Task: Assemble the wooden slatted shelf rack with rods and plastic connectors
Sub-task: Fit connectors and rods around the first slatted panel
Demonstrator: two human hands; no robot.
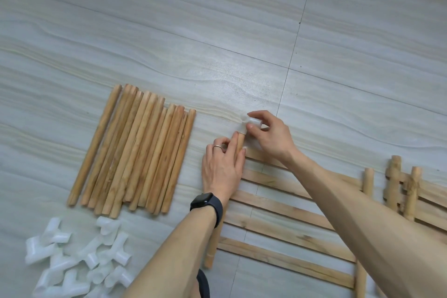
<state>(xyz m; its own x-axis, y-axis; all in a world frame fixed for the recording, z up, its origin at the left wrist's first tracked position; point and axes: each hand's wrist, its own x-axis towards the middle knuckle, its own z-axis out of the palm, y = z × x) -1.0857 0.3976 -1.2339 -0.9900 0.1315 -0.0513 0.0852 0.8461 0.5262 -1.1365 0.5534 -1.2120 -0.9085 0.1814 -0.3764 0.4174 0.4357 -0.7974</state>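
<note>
head-worn camera looks steeply down, close above the tiled floor (217,31).

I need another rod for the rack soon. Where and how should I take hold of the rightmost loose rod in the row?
Probably the rightmost rod near mid-length, coming from its right: that flank faces bare floor, while its left flank lies against the next rod, leaving no finger room there.

Large pale grey floor tiles (169,19) with wavy, wood-like veining; thin dark grout lines (300,26) cross towards the right; soft, even light.
</note>
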